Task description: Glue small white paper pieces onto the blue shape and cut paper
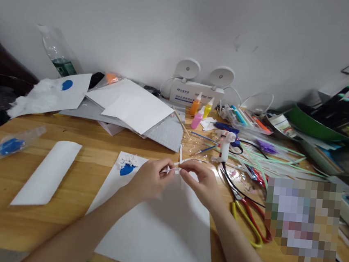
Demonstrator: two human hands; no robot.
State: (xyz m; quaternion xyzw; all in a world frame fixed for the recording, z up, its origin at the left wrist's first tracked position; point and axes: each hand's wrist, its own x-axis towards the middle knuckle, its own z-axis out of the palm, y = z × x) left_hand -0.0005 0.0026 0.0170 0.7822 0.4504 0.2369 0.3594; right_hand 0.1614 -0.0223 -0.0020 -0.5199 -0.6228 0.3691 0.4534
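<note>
My left hand [154, 176] and my right hand [199, 178] meet above a white sheet of paper [158, 236] on the table. Between their fingertips is a thin white strip [181, 154], pinched from both sides; one narrow end points up and away from me. Whether it is paper or plastic I cannot tell. On the sheet's far left corner lie a flat blue piece [126, 169] and some white crumbly bits [128, 159]. Scissors [250, 220] with one yellow and one red handle rest right of my right hand.
A white glue gun [226, 146] stands behind the scissors, its black cord trailing right. Small paint bottles [197, 117] stand near a white box [193, 92]. Stacked sheets [139, 107] lie at the back. Left are a curved white sheet [48, 172] and a blue-filled bag [12, 146].
</note>
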